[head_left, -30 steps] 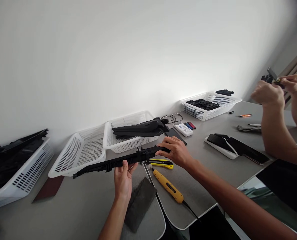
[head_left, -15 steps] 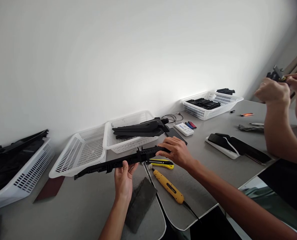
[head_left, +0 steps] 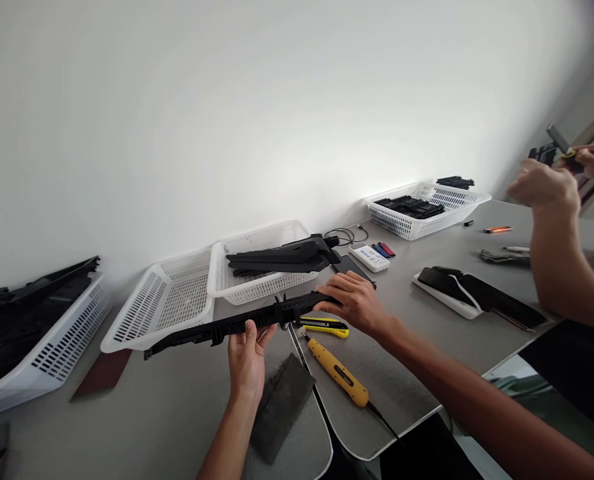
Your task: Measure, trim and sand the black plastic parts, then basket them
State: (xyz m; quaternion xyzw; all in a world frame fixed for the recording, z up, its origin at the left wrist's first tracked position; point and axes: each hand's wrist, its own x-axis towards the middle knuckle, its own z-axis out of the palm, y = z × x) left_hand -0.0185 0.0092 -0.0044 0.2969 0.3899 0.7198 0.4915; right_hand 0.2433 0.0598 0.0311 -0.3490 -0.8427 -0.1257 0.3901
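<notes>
A long black plastic trim part [head_left: 247, 320] is held up off the table, slanting up to the right. My left hand [head_left: 247, 353] grips it from below near its middle, thumb on the near side. Over its right end, my right hand [head_left: 349, 300] is closed, the fingers hiding that end. Just beneath the part lie a yellow box cutter [head_left: 325, 327] and a yellow corded tool [head_left: 337, 372]. A dark grey flat pad [head_left: 283, 408] rests by my left wrist. Behind the part, a white basket [head_left: 261, 293] carries similar black parts [head_left: 281, 257].
Further left stand a white basket [head_left: 157, 343] and another [head_left: 71, 347] piled with black parts. At the back right is a basket [head_left: 411, 230] of small black pieces. A co-worker's hands [head_left: 547, 183] hold a blade-like tool and a black piece. A white-and-black part [head_left: 447, 297] lies nearby.
Both my hands keep their hold on the trim part, which has barely moved. At right, the co-worker's tool has tilted and shows more. The view has shifted slightly.
</notes>
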